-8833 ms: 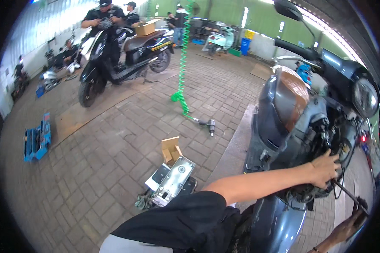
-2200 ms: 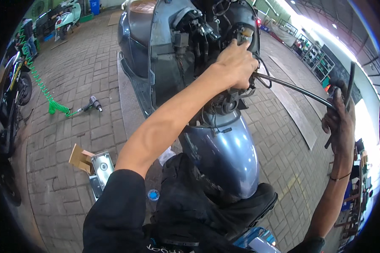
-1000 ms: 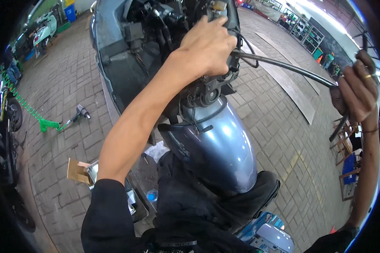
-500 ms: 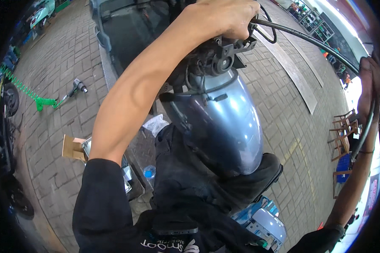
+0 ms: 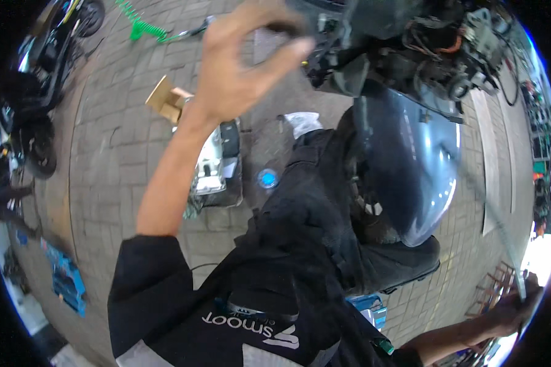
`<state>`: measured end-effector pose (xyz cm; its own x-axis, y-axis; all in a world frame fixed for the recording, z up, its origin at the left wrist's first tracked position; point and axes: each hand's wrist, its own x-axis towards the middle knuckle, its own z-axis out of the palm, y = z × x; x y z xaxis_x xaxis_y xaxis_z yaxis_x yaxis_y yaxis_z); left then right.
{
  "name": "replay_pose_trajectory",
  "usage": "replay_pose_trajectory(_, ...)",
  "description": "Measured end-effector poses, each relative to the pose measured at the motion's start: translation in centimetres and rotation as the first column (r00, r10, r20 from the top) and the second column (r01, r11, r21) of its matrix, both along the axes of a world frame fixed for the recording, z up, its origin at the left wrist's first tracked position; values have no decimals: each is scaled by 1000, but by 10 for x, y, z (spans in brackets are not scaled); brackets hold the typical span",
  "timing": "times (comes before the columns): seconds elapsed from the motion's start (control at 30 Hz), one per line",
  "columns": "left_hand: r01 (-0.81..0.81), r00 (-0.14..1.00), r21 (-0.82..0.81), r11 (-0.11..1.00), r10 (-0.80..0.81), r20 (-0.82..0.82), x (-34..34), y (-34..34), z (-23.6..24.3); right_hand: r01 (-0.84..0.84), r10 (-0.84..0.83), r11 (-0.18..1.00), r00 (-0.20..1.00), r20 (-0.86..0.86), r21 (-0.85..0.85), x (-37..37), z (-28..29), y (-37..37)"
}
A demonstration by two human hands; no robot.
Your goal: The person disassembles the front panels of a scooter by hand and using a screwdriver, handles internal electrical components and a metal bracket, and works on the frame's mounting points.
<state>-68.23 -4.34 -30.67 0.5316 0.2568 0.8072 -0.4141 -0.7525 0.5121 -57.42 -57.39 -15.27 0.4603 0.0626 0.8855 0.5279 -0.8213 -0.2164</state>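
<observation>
My left hand (image 5: 242, 76) is raised in the upper middle, its fingertips smeared by motion. Thumb and fingers curve apart, and I see nothing held between them. Just right of it is the stripped front of a motor scooter, with bare wiring (image 5: 431, 46) and brackets. A glossy grey-blue front fender (image 5: 407, 162) juts out beside my knees. At the far right my right hand (image 5: 517, 303) is closed round a long thin cable (image 5: 505, 235), which slants up toward the fender and blurs out there.
Left of my legs lie an opened cardboard box (image 5: 165, 101), a tray (image 5: 232, 196) of parts, a bottle with a blue cap (image 5: 267, 178) and clear plastic wrap (image 5: 303, 122). A green coiled hose (image 5: 142, 29) lies at the upper left, near parked motorbikes (image 5: 40, 144). Wooden chairs (image 5: 493, 284) stand right.
My left hand has left the cable's end at the scooter and swung left. My right hand has dropped lower with the cable. The view has turned left.
</observation>
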Motion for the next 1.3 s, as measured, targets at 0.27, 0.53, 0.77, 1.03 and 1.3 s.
replay_pose_trajectory(0.27,-698,713,-657,284,192,-674,-177,-50,-218,-259,274,954,536,-799,153,-52,-181,211)
replay_pose_trajectory(0.53,-122,975,-935,-333,-217,-50,-93,-119,-201,-592,542,630,-128,-831,503,-105,-289,298)
replay_pose_trajectory(0.77,-333,897,-940,-74,-334,-291,-53,-38,-240,-825,424,426,-179,-888,370,-83,-258,270)
replay_pose_trajectory(1.03,-489,856,-869,79,-148,-495,-36,18,-306,-668,421,631,-133,-897,395,-21,-216,184)
replay_pose_trajectory(1.3,-753,626,-543,371,151,-765,-66,-1,-365,-683,357,618,-196,-913,388,-19,-213,165)
